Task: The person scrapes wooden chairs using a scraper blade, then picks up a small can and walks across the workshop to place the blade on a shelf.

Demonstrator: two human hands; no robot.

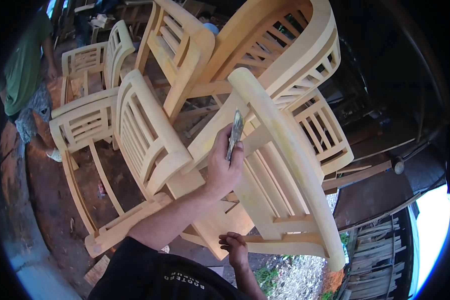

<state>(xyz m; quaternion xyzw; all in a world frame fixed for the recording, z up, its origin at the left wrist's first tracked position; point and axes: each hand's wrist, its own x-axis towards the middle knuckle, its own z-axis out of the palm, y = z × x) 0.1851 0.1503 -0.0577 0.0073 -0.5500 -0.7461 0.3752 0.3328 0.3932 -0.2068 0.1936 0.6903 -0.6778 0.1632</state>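
Raised in front of me, my left hand (pixel 225 162) is wrapped round a slim tool (pixel 235 134) with a pointed tip and a grey, stained surface; its exact kind is unclear. Behind that hand stands a pale wooden chair part (pixel 290 145) with a thick rounded top rail and several slats, yellowish smears along the rail. Lower down, my right hand (pixel 234 247) has its fingers curled together beside the end of this part's lower wooden rail (pixel 285 248). Whether anything is pinched in those fingers cannot be made out.
Several unpainted slatted wooden chairs (pixel 140 135) and a bench with a curved back (pixel 265 45) crowd the space ahead. At the left stands a person in a green shirt (pixel 27 75). Gravel (pixel 297 275) and a plank fence (pixel 375 255) lie to the right.
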